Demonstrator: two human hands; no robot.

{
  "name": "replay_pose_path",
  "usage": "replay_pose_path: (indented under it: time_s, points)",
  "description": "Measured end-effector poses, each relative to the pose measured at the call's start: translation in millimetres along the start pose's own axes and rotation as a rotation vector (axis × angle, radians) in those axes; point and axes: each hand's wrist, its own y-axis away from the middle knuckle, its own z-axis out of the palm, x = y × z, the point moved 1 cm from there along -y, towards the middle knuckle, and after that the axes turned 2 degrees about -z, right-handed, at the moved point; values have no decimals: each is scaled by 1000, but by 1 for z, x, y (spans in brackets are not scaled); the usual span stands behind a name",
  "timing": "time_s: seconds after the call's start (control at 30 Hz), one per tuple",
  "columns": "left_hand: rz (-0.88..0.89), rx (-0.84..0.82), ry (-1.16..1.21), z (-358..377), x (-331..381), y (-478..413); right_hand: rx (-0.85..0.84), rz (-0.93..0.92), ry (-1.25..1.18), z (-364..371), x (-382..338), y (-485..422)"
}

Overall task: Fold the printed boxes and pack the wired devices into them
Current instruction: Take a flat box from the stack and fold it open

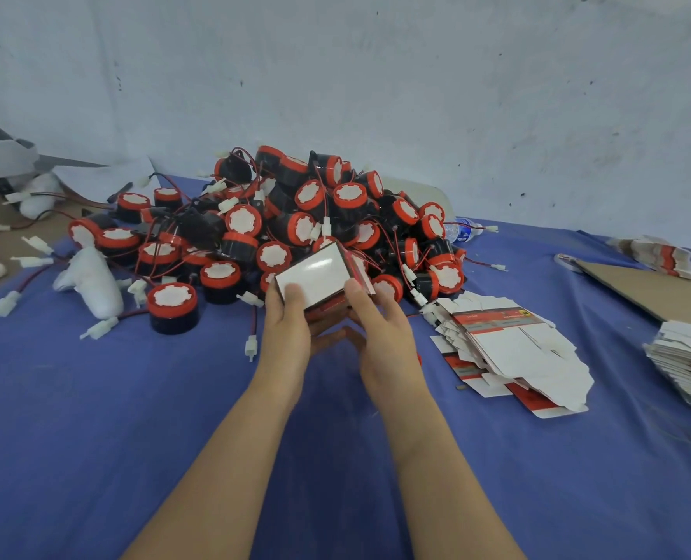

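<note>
Printed box (313, 276) between left grip (291, 329) and right grip (384, 329), both clasping its sides

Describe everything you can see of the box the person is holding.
The box looks like thin glossy cardboard, folded up into shape. Its broad white face is tilted toward the camera, with red and dark print along the right and lower sides. It is held above the blue cloth, in front of the pile of devices. The left hand grips its left corner, thumb on the white face; the right hand holds its right edge.
</note>
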Motion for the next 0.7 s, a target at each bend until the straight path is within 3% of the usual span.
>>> replay_pose_path:
  time_s: [0.1, 0.2, 0.27, 0.4, 0.53, 0.7]
  points:
    - [-49, -42, -244, -1, -3, 2, 58, -170, 215, -1, -1, 3]
    - [89, -59, -407, -3, -2, 2, 7, -323, 376, 2, 0, 7]
    - [54, -92, -254, -6, 2, 1, -32, -372, 453, 6, 1, 10]
    - [-259, -242, 259, -12, 12, 2, -53, -396, 629, 7, -2, 13]
    - [-313, -196, 193, -10, 8, 1, -285, -349, 1020, 10, -4, 15]
    - [-260, -131, 5, -6, 5, 3, -343, -384, 1117, 8, -7, 15]
